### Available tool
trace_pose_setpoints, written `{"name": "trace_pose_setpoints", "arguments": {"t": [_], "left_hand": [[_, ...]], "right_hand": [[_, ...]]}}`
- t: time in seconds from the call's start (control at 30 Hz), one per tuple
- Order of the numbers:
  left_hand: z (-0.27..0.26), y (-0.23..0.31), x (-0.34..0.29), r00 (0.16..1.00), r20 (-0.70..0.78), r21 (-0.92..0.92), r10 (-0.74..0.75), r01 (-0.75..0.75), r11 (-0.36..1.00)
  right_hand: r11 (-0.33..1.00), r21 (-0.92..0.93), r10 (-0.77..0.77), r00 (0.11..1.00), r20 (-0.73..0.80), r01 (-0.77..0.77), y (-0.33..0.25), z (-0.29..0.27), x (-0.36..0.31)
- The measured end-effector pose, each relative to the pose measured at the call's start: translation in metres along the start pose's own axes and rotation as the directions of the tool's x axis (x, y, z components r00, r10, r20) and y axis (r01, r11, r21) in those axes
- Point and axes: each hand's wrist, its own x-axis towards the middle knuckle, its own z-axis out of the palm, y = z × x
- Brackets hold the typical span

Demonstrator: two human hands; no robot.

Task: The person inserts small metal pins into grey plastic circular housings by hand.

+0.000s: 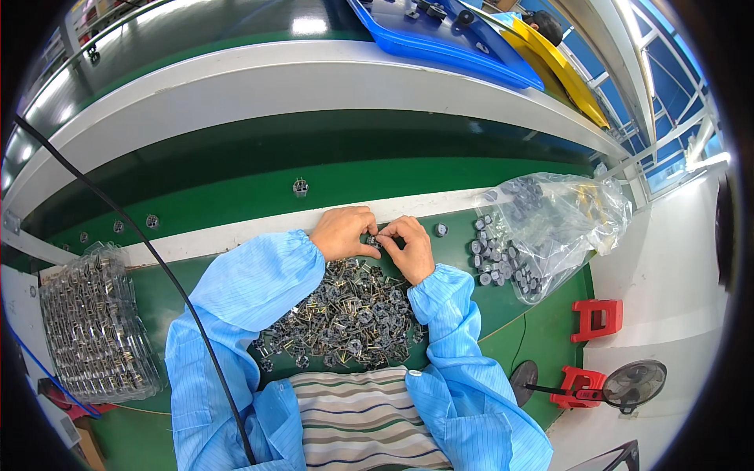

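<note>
My left hand (pixel 342 234) and my right hand (pixel 410 245) meet over the white rail at the far edge of the workbench. Thumbs and fingertips of both pinch one small dark part (pixel 373 242), mostly hidden by the fingers. Just below them spreads a heap of small dark parts with metal pins (pixel 353 314). To the right of my right hand lies a single grey round cap (pixel 441 230). More grey caps (pixel 493 259) spill from a clear plastic bag (pixel 561 235) farther right.
Clear trays (pixel 94 322) filled with pinned parts are stacked at the left. Beyond the rail, a green strip carries a few spaced parts (pixel 301 187). A black cable (pixel 129 220) crosses the left side. Blue tray (pixel 448 43), red stools (pixel 597 320) and a fan (pixel 635 385) stand farther off.
</note>
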Motion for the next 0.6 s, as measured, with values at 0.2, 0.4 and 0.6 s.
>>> {"name": "trace_pose_setpoints", "arguments": {"t": [0.2,0.4,0.6], "left_hand": [[0.0000,0.0015,-0.0002,1.000,-0.006,0.015,-0.006,0.006,1.000],[0.0026,-0.0010,-0.0009,1.000,-0.024,0.017,-0.012,0.013,1.000],[0.0019,0.0015,0.0002,1.000,0.013,0.016,-0.015,0.015,1.000]], "right_hand": [[0.998,-0.059,-0.019,1.000,0.003,0.019,-0.0001,0.0019,-0.0006],[0.975,-0.195,-0.115,0.993,-0.010,0.111,-0.0075,0.0016,0.0021],[0.976,0.152,0.152,0.987,0.057,-0.159,-0.0002,0.0047,-0.0020]]}}
